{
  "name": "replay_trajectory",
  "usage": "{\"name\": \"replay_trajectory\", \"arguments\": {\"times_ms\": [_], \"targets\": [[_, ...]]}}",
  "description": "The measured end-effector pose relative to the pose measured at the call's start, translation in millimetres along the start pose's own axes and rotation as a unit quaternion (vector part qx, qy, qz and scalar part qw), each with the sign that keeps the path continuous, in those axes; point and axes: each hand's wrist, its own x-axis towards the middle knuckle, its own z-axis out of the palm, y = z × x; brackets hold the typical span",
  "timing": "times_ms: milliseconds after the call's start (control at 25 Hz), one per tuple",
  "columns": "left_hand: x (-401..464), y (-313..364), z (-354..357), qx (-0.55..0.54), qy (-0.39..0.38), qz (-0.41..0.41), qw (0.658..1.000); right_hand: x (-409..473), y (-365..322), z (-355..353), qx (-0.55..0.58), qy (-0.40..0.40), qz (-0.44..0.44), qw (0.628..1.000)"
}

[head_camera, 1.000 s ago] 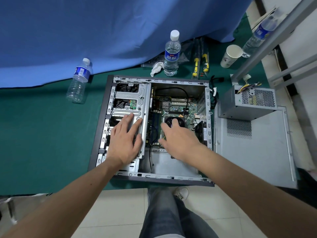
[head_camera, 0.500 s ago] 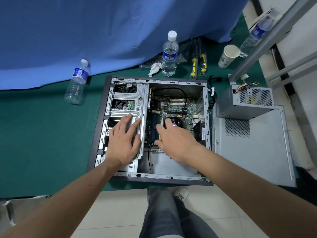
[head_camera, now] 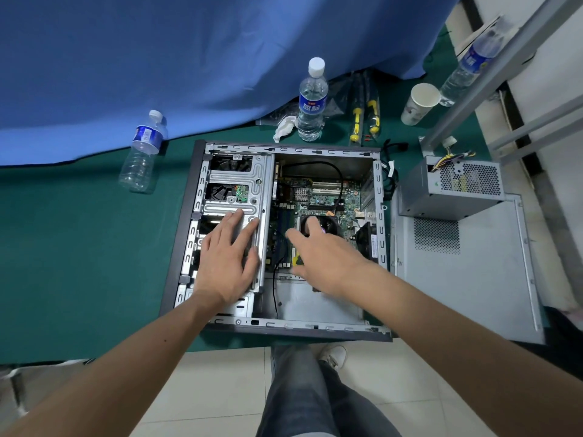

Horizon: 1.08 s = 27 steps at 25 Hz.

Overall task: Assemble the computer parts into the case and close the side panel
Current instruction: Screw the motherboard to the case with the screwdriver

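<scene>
The open computer case (head_camera: 179, 247) lies flat on the green mat, its motherboard (head_camera: 325, 193) exposed. My left hand (head_camera: 228, 257) rests flat with spread fingers on the silver drive cage (head_camera: 235, 181) in the case's left half. My right hand (head_camera: 321, 257) reaches over the board, straight fingers touching the round black CPU fan (head_camera: 328, 222); it hides most of the fan. The grey power supply (head_camera: 454, 187) with its coloured wires sits outside, to the right, on top of the detached side panel (head_camera: 473, 272).
Three water bottles stand or lie behind the case: bottle (head_camera: 142, 152), bottle (head_camera: 311, 102), bottle (head_camera: 467, 64). Yellow-handled screwdrivers (head_camera: 366, 115), a paper cup (head_camera: 419, 104) and a crumpled tissue (head_camera: 284, 127) lie at the back. A metal frame (head_camera: 492, 74) rises at right. My leg and shoe (head_camera: 334, 354) are below.
My right hand has shifted slightly left and opened, its fingers spreading over the CPU fan. My left hand stays on the drive cage.
</scene>
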Motion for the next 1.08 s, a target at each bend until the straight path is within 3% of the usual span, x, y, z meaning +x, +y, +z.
{"name": "replay_trajectory", "arguments": {"times_ms": [120, 360, 480, 560, 640, 840, 1000, 1080], "targets": [[1, -1, 0, -0.001, -0.001, -0.002, 1.000, -6, -1, -6, -0.053, 0.004, -0.047, 0.997], [0, 0, 0, -0.002, -0.002, 0.000, 1.000, 0, -1, 9, -0.141, 0.076, 0.006, 0.987], [0, 0, -1, -0.005, -0.002, -0.002, 1.000, 3, -2, 11, -0.032, 0.022, 0.017, 0.999], [0, 0, -1, -0.007, -0.004, 0.000, 1.000, 3, -4, 5, 0.012, 0.009, -0.028, 0.999], [1, 0, 0, -0.007, -0.004, 0.001, 1.000, 1, -5, -3, -0.034, 0.024, -0.061, 0.997], [0, 0, 0, -0.007, 0.000, 0.002, 1.000, -1, -13, 4, -0.138, 0.075, 0.015, 0.988], [1, 0, 1, -0.006, 0.001, 0.002, 1.000, 1, -1, 2, -0.054, -0.006, 0.050, 0.997], [0, -1, 2, -0.007, 0.002, 0.003, 1.000, -4, 1, -2, -0.008, -0.039, 0.004, 0.999]]}}
